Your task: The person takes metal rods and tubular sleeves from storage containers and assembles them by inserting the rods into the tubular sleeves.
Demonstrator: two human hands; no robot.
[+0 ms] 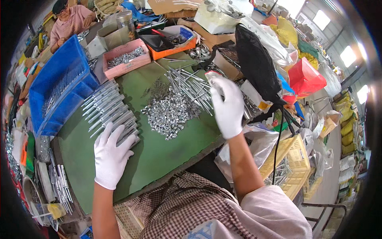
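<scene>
My left hand (111, 155), in a white knit glove, rests with spread fingers on the near end of a row of silver metal rods with pointed tips (113, 109). The rods lie side by side on a green tabletop (175, 153). My right hand (230, 105), also gloved, hovers at the right end of a heap of long thin metal rods (191, 85). Its thumb stands apart from its bent fingers; a small red patch shows at the fingertips, and I cannot tell what it is. Left of it lies a pile of small shiny metal pieces (167, 117), beside thin dark pins (158, 91).
A blue bin (59, 85) with thin rods stands at the left. Behind are a pink tray (126, 59) of small metal parts and an orange box (173, 47). A black bag (256, 61) and yellow crate (296, 153) are at right. Another person (73, 20) sits far left.
</scene>
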